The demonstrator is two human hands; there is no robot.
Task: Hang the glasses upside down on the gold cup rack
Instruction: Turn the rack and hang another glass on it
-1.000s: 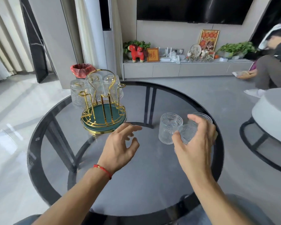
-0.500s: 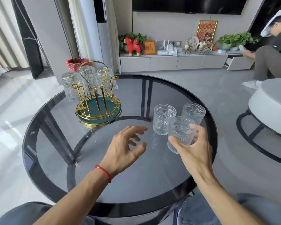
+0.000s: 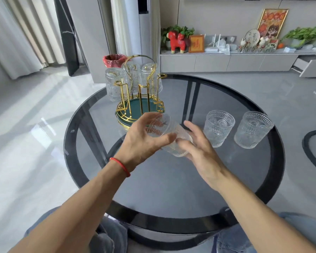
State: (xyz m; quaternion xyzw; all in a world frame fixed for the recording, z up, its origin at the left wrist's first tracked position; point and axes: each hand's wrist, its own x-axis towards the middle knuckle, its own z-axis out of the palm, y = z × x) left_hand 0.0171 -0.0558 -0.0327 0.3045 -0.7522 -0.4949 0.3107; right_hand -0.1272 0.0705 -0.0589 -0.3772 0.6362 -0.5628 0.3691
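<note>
A gold cup rack with a green base stands at the table's far left. Three embossed glasses hang upside down on its far pegs. I hold another clear embossed glass, tilted on its side, above the table just in front of the rack. My left hand grips its rim end, and my right hand cups its base end. Two upright glasses stand on the table to the right.
The round dark glass table has a black rim. A red-lined bin stands on the floor behind the rack. A low cabinet with ornaments and an open drawer runs along the far wall.
My right hand lifted one glass away from the pair at the right and carried it left toward the rack. My left hand closed onto it. The camera view shifted left.
</note>
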